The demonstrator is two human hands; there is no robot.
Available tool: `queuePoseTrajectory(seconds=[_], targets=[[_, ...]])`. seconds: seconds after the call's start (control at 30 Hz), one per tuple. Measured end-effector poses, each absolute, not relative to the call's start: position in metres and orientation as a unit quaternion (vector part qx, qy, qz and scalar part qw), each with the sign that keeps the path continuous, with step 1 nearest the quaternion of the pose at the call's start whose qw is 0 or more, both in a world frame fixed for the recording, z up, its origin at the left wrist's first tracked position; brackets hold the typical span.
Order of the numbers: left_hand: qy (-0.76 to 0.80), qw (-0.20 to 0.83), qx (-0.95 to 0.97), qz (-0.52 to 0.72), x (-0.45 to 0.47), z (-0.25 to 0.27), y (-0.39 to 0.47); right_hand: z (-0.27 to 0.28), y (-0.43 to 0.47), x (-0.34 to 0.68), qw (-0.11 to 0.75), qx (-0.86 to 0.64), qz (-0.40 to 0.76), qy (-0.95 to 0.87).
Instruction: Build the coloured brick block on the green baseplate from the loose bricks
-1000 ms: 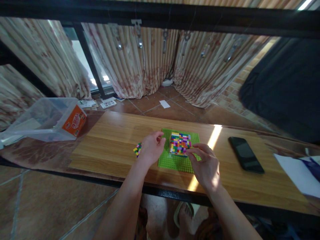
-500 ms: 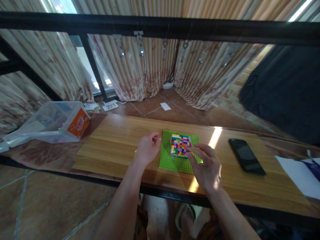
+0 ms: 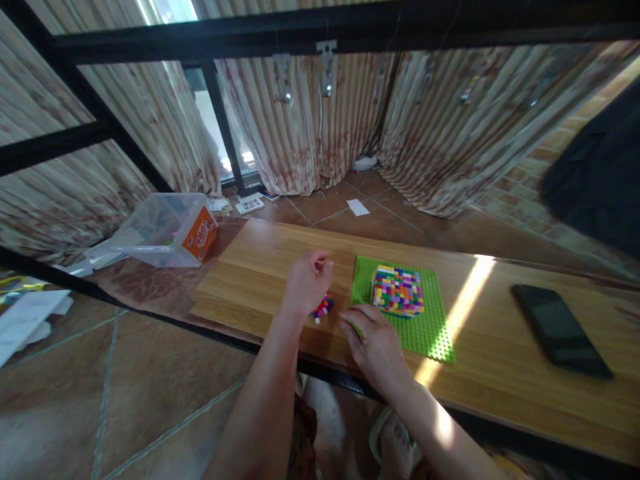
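A block of small multicoloured bricks [image 3: 399, 290] stands on the green studded baseplate [image 3: 431, 333]. My left hand [image 3: 307, 285] hovers left of the plate, fingers curled in toward the thumb; whatever they may hold is hidden. Partly behind that hand, a small heap of loose bricks [image 3: 323, 307], mostly red, pink and purple, lies on the wooden board. My right hand [image 3: 375, 339] is low over the plate's near left corner, between the heap and the block. Its thumb and fingers are slightly apart, with green showing between them and no brick visible there.
A black phone [image 3: 560, 330] lies on the wooden board [image 3: 270, 250] at the right. Beyond the board's left end stands a clear plastic bin [image 3: 165, 230] with an orange label. A dark metal bar [image 3: 350, 30] crosses above, before striped curtains [image 3: 320, 133].
My right hand has left the brick block and moved left toward the loose bricks. The heap now shows beside my left hand, which remains curled. The view has swung left.
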State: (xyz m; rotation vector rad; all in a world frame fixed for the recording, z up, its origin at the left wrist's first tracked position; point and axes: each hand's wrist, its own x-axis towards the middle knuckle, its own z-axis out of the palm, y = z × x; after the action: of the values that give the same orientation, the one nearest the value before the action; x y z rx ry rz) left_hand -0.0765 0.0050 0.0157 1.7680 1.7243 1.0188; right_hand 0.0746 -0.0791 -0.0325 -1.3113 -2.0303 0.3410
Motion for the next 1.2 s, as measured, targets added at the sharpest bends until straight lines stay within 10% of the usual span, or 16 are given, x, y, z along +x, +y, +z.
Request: queuePoseTrajectory(seconds=[1.2], targets=[[0.641, 0.215, 0.659, 0.330, -0.082, 0.019, 0.003, -0.029, -0.065, 0.064, 0.326, -0.509, 0.191, -0.773]])
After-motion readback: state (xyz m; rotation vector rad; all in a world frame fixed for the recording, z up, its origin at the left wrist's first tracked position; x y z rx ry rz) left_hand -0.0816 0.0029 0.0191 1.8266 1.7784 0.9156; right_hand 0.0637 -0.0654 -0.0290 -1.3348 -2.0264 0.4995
